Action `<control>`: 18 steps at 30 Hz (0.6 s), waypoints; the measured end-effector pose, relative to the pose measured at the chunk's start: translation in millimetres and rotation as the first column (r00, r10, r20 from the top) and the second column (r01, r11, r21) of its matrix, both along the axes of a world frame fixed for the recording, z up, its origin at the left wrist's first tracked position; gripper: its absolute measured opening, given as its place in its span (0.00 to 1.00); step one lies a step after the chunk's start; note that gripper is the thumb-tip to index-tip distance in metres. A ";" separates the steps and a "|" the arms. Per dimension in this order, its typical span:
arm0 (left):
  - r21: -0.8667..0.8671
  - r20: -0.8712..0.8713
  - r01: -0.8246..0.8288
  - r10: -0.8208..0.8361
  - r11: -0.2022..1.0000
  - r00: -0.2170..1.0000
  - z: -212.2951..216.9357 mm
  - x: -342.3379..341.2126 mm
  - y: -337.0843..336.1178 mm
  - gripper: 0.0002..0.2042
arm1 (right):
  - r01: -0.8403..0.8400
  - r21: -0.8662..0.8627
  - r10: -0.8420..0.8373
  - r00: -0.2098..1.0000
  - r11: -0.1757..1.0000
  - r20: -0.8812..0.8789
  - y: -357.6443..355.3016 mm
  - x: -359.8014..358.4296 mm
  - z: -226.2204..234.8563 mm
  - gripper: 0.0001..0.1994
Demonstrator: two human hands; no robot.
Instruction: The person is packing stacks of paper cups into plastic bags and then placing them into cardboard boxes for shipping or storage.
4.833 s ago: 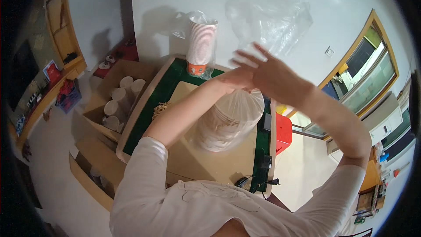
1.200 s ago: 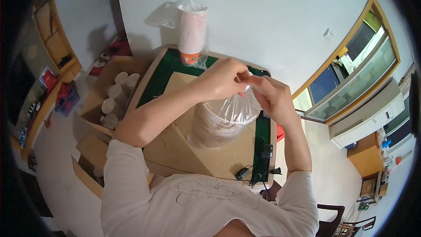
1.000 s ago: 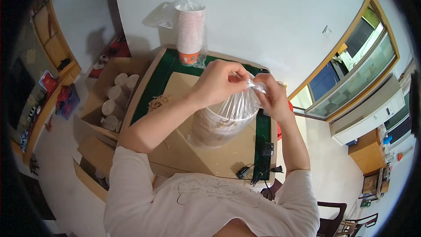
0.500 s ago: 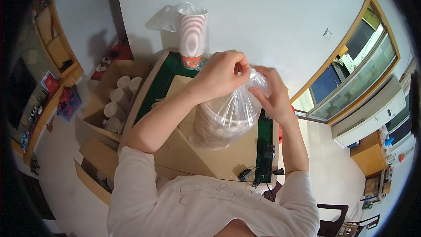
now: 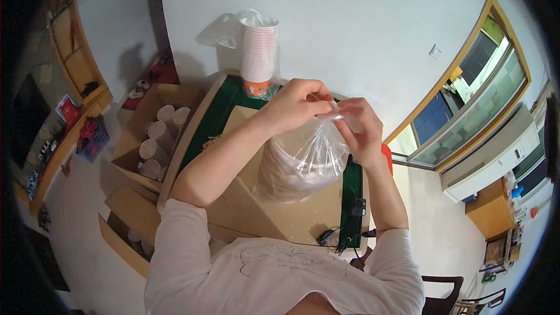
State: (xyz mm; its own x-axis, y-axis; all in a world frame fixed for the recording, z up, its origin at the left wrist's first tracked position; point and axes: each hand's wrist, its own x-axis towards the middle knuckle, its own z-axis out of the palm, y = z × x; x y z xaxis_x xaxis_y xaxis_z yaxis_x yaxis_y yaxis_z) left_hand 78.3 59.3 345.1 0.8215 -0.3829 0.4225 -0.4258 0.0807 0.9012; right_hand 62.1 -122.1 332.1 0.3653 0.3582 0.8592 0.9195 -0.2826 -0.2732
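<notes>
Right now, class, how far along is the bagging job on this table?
Done: the stack of pale round lids sits inside the clear plastic bag. In hand: left hand and right hand pinch the gathered bag mouth. Left: no finished knot shows. The tall wrapped stack of paper cups stands untouched behind.
</notes>
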 end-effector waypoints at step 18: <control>-0.117 0.521 -0.284 0.302 0.952 0.798 47.3 -14.1 -15.9 0.03 | -0.089 -0.070 -0.001 0.609 0.994 -0.793 2.6 -4.4 49.8 0.10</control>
State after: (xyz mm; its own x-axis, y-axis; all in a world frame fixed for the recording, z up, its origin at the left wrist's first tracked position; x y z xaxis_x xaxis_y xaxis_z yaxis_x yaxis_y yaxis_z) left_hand 64.1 43.4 392.4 0.5400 -0.1391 0.8301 -0.8416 -0.1012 0.5306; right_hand 57.7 -119.5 382.0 0.8676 0.4532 0.2048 0.3699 -0.3129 -0.8748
